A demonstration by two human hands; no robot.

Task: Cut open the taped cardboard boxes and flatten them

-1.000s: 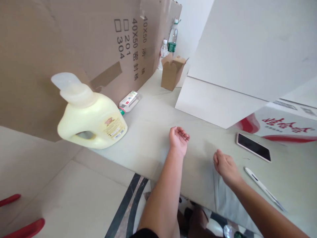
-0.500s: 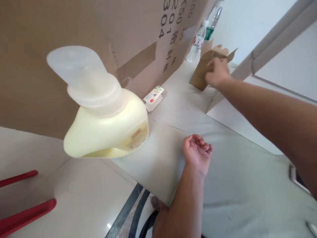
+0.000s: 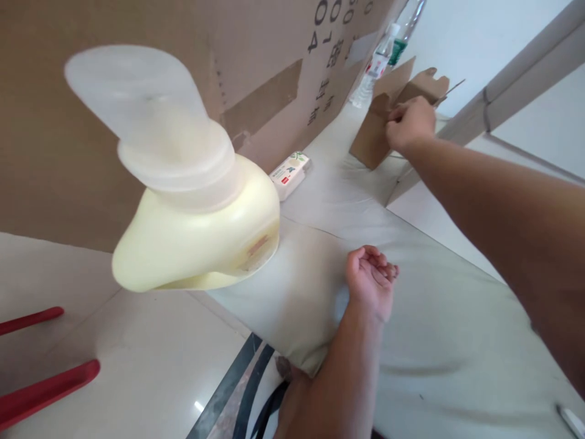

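- Head view, far left: you have two red objects (image 3: 52, 390), long and narrow, low over the pale floor (image 3: 150, 360).
- Behind and above them stands the big carton (image 3: 137, 18), brown, with dark printing and a strip of tape.
- Before the carton is the jug (image 3: 192, 244), pale yellow, with its whitish top leaning to the left.
- Just right of the jug, the small pack (image 3: 289, 175), with a white label, lies on the table (image 3: 434, 292) near the carton.
- Your left hand (image 3: 372, 274) is released: the palm is turned up, the fingers are loosely curled, and it holds nothing.
- Farther back, two clear bottles (image 3: 377, 66) are beside the carton; one has a green label.
- The small box (image 3: 368, 137) is on the table, near these bottles, with its flaps up and open.
- Your right hand (image 3: 411, 125) has bent fingers touching the near side of this box at the top; you cannot tell if they grasp it.
- On the right is the white board (image 3: 543, 116), partly behind your right forearm.
- At the lower right corner, a white slim object (image 3: 570, 422) lies on the table, cut by the picture edge.
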